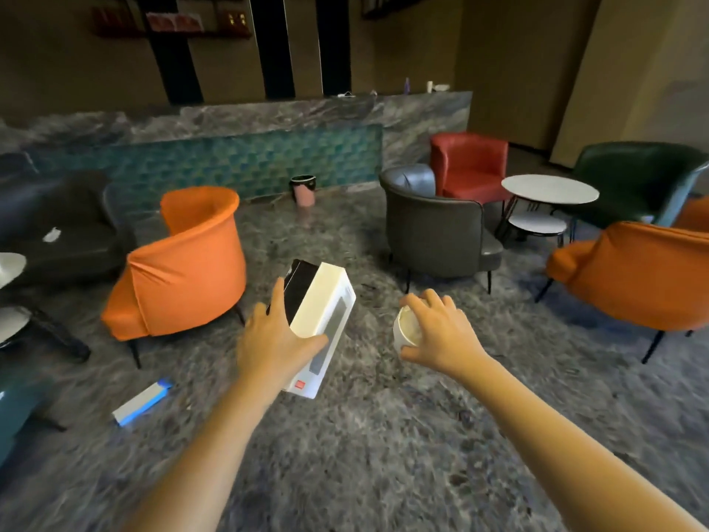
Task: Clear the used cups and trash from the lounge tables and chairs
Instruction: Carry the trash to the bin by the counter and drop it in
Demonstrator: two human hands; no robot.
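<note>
The orange armchair [180,263] stands on the marbled floor. Beyond it sits a pink bin [304,190]. Right of the chair, the left hand [268,339] grips a white box [326,297] with a black box [299,284] against it, thumb and fingers clamped round both. Further right, the right hand [441,335] curls its fingers over the rim of a paper cup [404,330].

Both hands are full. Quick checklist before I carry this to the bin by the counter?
1. Grip of left hand on white box and black box: ok.
2. Grip of right hand on paper cup: ok.
3. Is paper cup empty: cannot tell.
4. Upright, open bin: ok.
5. Clear floor up to bin: ok.
6. Nothing left behind: not ok, blue box on floor, white scrap on dark sofa.
</note>
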